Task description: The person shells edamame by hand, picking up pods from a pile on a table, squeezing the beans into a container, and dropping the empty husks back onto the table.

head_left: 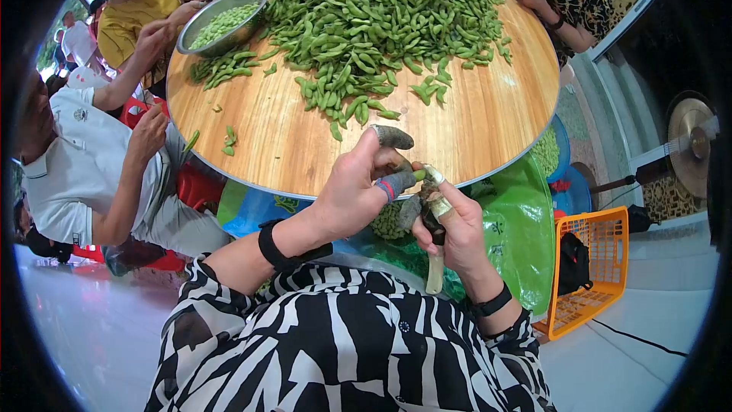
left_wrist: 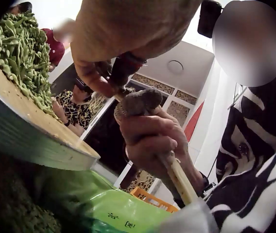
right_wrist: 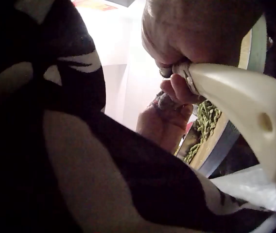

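Observation:
In the head view my left hand (head_left: 347, 183) is just past the table's near edge, with cloth-like covers on some fingertips. Its curled fingers pinch a green soybean pod (head_left: 418, 175), which meets the right hand's fingertips. My right hand (head_left: 461, 233), also with wrapped fingers, grips a tool with a long off-white handle (right_wrist: 245, 90). That handle has a small hole and points back toward my body; the fingers hide the tool's other end. In the left wrist view the right hand's fingers curl around the handle (left_wrist: 181, 179).
A large heap of soybean pods (head_left: 366, 23) covers much of the round wooden table (head_left: 488, 114). A metal bowl (head_left: 255, 19) of shelled beans stands at the left. Green plastic (head_left: 518, 221) hangs under the table edge, near an orange crate (head_left: 591, 267). Other people sit around.

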Available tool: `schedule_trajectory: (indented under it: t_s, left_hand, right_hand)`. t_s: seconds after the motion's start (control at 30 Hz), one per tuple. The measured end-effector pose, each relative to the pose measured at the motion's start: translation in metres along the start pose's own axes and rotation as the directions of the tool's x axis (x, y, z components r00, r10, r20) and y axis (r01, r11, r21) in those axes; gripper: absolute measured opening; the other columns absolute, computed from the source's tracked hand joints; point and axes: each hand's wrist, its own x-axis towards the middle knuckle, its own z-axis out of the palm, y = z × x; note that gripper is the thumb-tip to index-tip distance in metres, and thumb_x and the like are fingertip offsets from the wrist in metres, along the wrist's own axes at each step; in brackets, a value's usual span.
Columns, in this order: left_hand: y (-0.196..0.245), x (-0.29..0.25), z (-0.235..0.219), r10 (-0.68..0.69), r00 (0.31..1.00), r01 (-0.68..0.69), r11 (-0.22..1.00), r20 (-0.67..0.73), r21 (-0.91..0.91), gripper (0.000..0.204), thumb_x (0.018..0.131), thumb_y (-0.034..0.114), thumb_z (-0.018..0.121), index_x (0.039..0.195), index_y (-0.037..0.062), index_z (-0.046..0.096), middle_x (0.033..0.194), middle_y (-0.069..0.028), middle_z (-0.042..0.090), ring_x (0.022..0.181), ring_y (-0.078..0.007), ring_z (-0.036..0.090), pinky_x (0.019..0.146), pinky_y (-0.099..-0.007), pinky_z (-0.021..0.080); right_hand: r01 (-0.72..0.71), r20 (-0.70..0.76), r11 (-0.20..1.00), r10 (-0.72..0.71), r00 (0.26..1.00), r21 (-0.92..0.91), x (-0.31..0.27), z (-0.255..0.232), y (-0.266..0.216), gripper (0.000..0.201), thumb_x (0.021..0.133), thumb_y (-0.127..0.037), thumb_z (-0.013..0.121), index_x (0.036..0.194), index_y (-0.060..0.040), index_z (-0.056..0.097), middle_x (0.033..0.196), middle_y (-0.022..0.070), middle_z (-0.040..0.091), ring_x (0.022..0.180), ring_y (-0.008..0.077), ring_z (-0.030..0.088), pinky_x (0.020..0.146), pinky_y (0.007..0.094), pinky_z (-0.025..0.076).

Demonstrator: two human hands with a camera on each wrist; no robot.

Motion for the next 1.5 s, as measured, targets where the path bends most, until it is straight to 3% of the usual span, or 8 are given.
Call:
schedule_trajectory:
  t_s: [0.6, 0.67, 0.83, 0.9, 1.1, 1.27, 1.37, 1.5]
  left_hand:
    - [-0.009, 0.000, -0.002, 0.228, 0.972, -0.225, 0.973, -0.062, 0.054, 0.028, 0.087, -0.003, 0.055, 0.112, -0.0031, 0.043, 0.089, -0.0130, 0.066, 0.080, -0.0164, 0.066, 0.067, -0.0281, 0.051]
    - [0.003, 0.002, -0.003, -0.077, 0.997, 0.070, 0.966, -0.020, -0.248, 0.027, 0.087, -0.001, 0.057, 0.110, -0.0020, 0.043, 0.089, -0.0120, 0.065, 0.071, -0.0146, 0.062, 0.059, -0.0248, 0.048]
    - [0.002, 0.006, -0.006, -0.226, 0.970, 0.240, 0.807, 0.094, -0.540, 0.029, 0.085, -0.001, 0.059, 0.110, -0.0001, 0.044, 0.089, -0.0101, 0.064, 0.068, -0.0133, 0.059, 0.055, -0.0227, 0.045]
    - [-0.006, 0.006, -0.005, -0.266, 0.952, 0.302, 0.742, 0.151, -0.598, 0.032, 0.084, 0.000, 0.060, 0.112, 0.0004, 0.045, 0.092, -0.0091, 0.064, 0.069, -0.0138, 0.060, 0.056, -0.0230, 0.046]
    - [-0.014, 0.007, 0.017, -0.125, 0.992, 0.121, 0.978, -0.008, -0.170, 0.028, 0.086, -0.002, 0.055, 0.112, 0.0000, 0.044, 0.084, -0.0069, 0.062, 0.072, -0.0097, 0.055, 0.063, -0.0239, 0.045]
    - [-0.010, -0.001, 0.010, -0.061, 0.998, 0.054, 0.979, 0.030, 0.198, 0.027, 0.083, -0.002, 0.056, 0.107, -0.0005, 0.045, 0.084, -0.0133, 0.062, 0.076, -0.0188, 0.061, 0.067, -0.0326, 0.047]
    - [0.002, -0.014, -0.013, 0.166, 0.955, -0.285, 0.741, 0.245, 0.608, 0.021, 0.071, -0.001, 0.058, 0.090, 0.0009, 0.049, 0.079, -0.0214, 0.056, 0.079, -0.0432, 0.057, 0.069, -0.0473, 0.045]
    - [0.036, -0.055, -0.083, -0.224, 0.926, -0.235, 0.291, 0.305, 0.927, 0.010, 0.071, 0.006, 0.059, 0.081, 0.0030, 0.059, 0.072, -0.0169, 0.058, 0.075, -0.0362, 0.062, 0.067, -0.0452, 0.048]
  right_hand:
    - [0.020, -0.117, 0.975, -0.046, 0.992, -0.221, 0.003, 0.010, -0.011, 0.035, 0.096, -0.004, 0.044, 0.130, 0.0019, 0.051, 0.088, 0.0036, 0.059, 0.050, 0.0056, 0.045, 0.041, 0.0180, 0.032]
    - [0.033, -0.112, 0.978, -0.057, 0.992, -0.208, 0.005, 0.011, -0.013, 0.036, 0.095, -0.003, 0.044, 0.130, 0.0017, 0.051, 0.091, 0.0043, 0.061, 0.051, 0.0057, 0.046, 0.042, 0.0180, 0.032]
    - [0.175, -0.036, 0.899, -0.206, 0.978, -0.402, 0.005, 0.001, -0.012, 0.038, 0.092, 0.002, 0.046, 0.130, 0.0019, 0.051, 0.096, 0.0064, 0.064, 0.054, 0.0060, 0.047, 0.047, 0.0184, 0.036]
    - [0.382, 0.177, 0.537, -0.394, 0.902, -0.752, 0.009, -0.007, -0.009, 0.041, 0.090, 0.006, 0.049, 0.130, 0.0024, 0.050, 0.092, 0.0051, 0.063, 0.057, 0.0064, 0.048, 0.052, 0.0204, 0.041]
    - [0.152, -0.131, 0.754, -0.302, 0.944, -0.639, 0.003, -0.004, 0.000, 0.030, 0.085, 0.002, 0.058, 0.114, 0.0023, 0.059, 0.079, 0.0024, 0.059, 0.062, 0.0079, 0.050, 0.058, 0.0235, 0.043]
    - [0.135, -0.116, 0.672, -0.315, 0.942, -0.728, 0.002, -0.017, 0.003, 0.022, 0.081, 0.000, 0.060, 0.103, 0.0022, 0.061, 0.073, 0.0031, 0.058, 0.061, 0.0068, 0.049, 0.057, 0.0219, 0.041]
    - [0.251, 0.031, 0.554, -0.376, 0.926, -0.794, 0.004, -0.026, 0.009, 0.019, 0.083, -0.001, 0.058, 0.102, -0.0008, 0.061, 0.070, -0.0032, 0.054, 0.054, 0.0026, 0.043, 0.049, 0.0204, 0.035]
    - [0.072, -0.101, 0.704, -0.201, 0.974, -0.706, -0.005, -0.027, 0.004, 0.015, 0.087, -0.004, 0.056, 0.100, -0.0002, 0.061, 0.070, -0.0016, 0.056, 0.053, 0.0027, 0.043, 0.048, 0.0192, 0.034]
